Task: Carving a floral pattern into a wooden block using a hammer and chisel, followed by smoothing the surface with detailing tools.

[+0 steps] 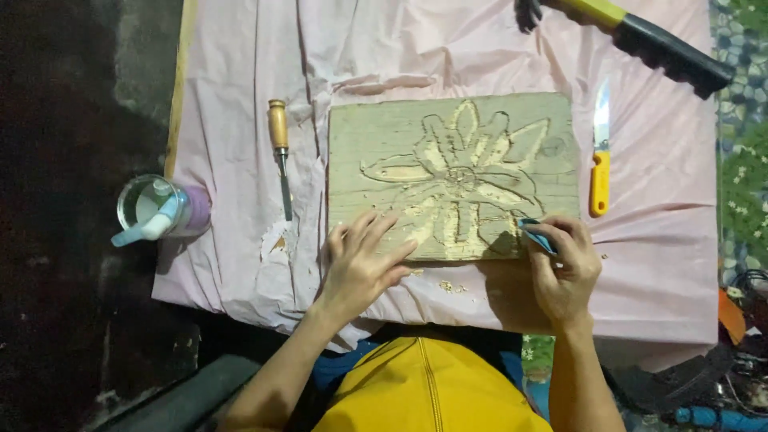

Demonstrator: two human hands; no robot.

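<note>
Closest to me, below the table edge, a yellow apron or shirt front [432,392] is filling the bottom of the view, with both forearms reaching up from it. I am pressing my left hand [360,264] flat, fingers spread apart, on the near left corner of the rectangular pale wooden board carved with a flower relief [452,172], pinning it down. My right hand [564,268] is closing its fingers on a small blue-handled carving tool [534,234], whose tip is meeting the board's near right edge, just beside the lowest petal. Pale wood chips [448,286] are lying on the wrinkled pink cloth [656,240] just in front of the board.

I judge the main risk is a slip: the board is sitting on loose cloth, held only by my flat left hand, so a hard push could be shifting it or sending the blade off the edge. My left fingers are lying near the cut grooves, so a stroke directed toward them could be nicking them.

Left of the board, a wooden-handled chisel [280,156] is lying lengthwise on the cloth, and further left a clear round container with a white spout [156,210] is standing at the cloth's edge. Right of the board, a yellow-handled knife [600,156] is resting with its blade pointing away. Farthest off, a large yellow and black handled tool [648,36] is crossing the top corner; its working end is out of view.
</note>
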